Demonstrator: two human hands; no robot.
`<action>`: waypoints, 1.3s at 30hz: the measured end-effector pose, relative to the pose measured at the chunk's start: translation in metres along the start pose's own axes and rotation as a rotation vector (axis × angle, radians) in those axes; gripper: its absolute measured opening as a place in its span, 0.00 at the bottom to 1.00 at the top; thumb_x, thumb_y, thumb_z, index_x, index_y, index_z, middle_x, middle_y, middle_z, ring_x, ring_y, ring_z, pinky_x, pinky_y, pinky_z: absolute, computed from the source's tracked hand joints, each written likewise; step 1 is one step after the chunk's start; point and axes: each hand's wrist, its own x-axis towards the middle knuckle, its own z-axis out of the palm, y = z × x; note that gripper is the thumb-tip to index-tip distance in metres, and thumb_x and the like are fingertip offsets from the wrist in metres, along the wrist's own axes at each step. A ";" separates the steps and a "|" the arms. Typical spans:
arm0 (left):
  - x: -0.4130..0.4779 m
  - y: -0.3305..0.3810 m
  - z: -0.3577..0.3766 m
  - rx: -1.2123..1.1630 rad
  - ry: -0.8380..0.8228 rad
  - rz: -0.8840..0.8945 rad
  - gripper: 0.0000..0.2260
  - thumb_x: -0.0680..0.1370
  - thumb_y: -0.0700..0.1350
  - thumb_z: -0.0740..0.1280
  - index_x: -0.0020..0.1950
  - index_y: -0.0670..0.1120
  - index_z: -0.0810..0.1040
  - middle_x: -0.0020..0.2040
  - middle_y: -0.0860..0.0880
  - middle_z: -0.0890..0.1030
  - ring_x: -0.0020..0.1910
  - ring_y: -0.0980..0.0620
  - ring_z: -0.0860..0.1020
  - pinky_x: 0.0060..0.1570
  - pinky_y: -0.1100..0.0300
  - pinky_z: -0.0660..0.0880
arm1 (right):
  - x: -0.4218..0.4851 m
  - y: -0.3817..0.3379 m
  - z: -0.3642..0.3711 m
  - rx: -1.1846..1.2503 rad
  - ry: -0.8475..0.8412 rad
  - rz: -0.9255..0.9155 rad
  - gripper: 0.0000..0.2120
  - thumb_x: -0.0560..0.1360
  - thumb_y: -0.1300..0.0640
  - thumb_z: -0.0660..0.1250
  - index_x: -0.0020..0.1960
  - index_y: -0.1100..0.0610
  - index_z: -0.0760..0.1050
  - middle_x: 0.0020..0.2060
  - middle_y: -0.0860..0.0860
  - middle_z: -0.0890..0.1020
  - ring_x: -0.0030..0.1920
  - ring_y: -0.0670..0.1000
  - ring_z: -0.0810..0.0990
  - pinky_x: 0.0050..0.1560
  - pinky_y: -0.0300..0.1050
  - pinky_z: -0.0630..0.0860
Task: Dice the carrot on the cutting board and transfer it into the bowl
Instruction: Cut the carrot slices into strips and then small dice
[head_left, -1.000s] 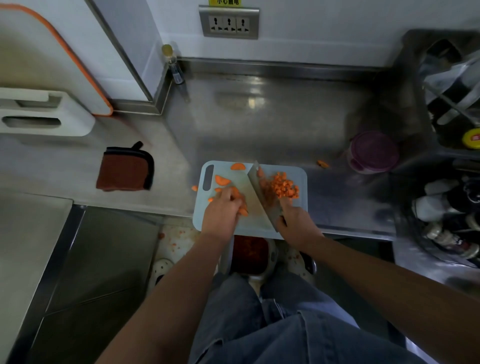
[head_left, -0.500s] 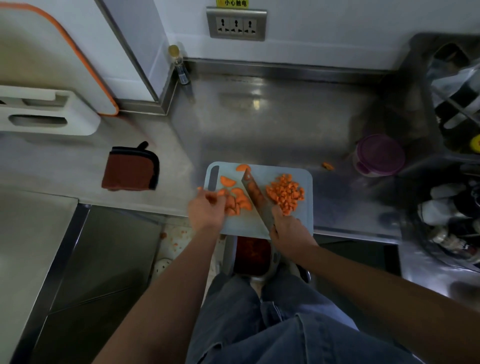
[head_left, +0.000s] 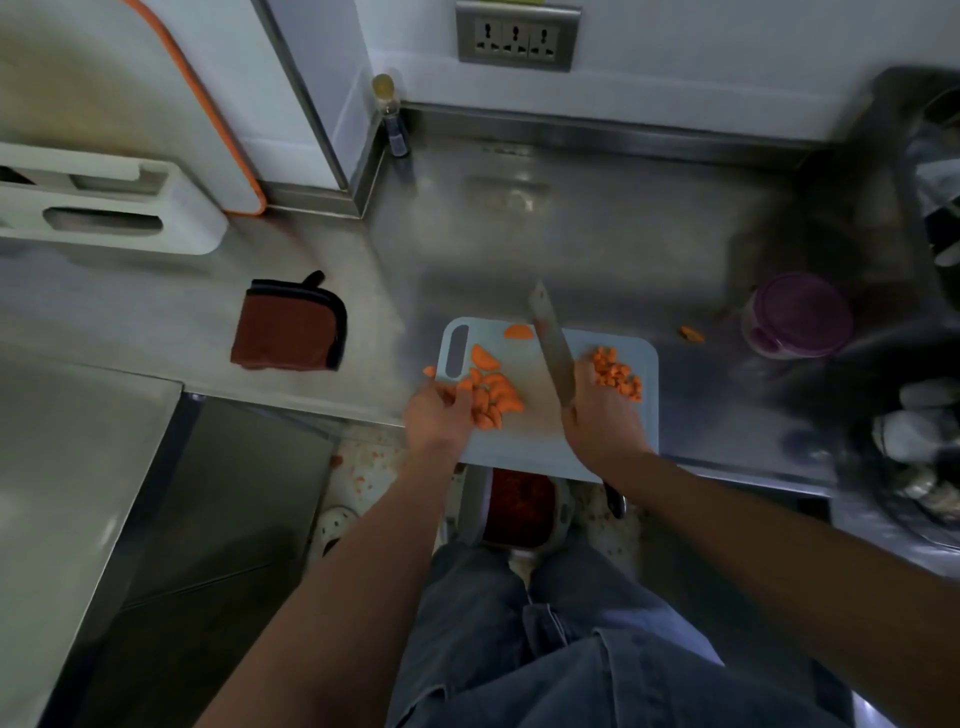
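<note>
a kitchen: steel counter (head_left: 597, 228), cutting board (head_left: 530, 447), wall socket (head_left: 517, 37).

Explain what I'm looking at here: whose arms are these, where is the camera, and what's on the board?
No machine here: a person works with bare hands, and one camera worn on the head looks down at them. The right hand has its grip round a knife, blade pointing away over the pale cutting board. The left hand touches a heap of carrot slices; whether it holds any is unclear. Diced carrot lies by the right hand. On the steel counter sit a brown cloth and a purple-lidded tub.
</note>
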 end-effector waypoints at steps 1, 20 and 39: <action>0.002 0.000 -0.001 0.010 -0.008 0.000 0.17 0.80 0.54 0.64 0.35 0.46 0.76 0.33 0.50 0.78 0.35 0.51 0.76 0.38 0.58 0.69 | 0.005 -0.001 -0.001 -0.014 0.004 0.007 0.10 0.78 0.63 0.56 0.59 0.59 0.62 0.35 0.53 0.73 0.38 0.58 0.77 0.35 0.50 0.71; 0.002 0.012 -0.011 0.000 0.007 -0.011 0.12 0.79 0.49 0.65 0.41 0.42 0.75 0.48 0.48 0.83 0.44 0.51 0.78 0.38 0.60 0.68 | -0.008 -0.008 0.010 -0.044 -0.111 -0.128 0.14 0.78 0.60 0.58 0.63 0.55 0.67 0.35 0.50 0.73 0.35 0.52 0.73 0.36 0.45 0.71; -0.026 0.045 0.068 0.156 -0.101 -0.057 0.13 0.74 0.55 0.71 0.45 0.45 0.85 0.42 0.48 0.84 0.45 0.47 0.81 0.40 0.59 0.74 | -0.034 0.038 -0.001 0.032 -0.065 0.004 0.13 0.78 0.60 0.58 0.62 0.56 0.65 0.33 0.53 0.75 0.32 0.55 0.75 0.34 0.49 0.74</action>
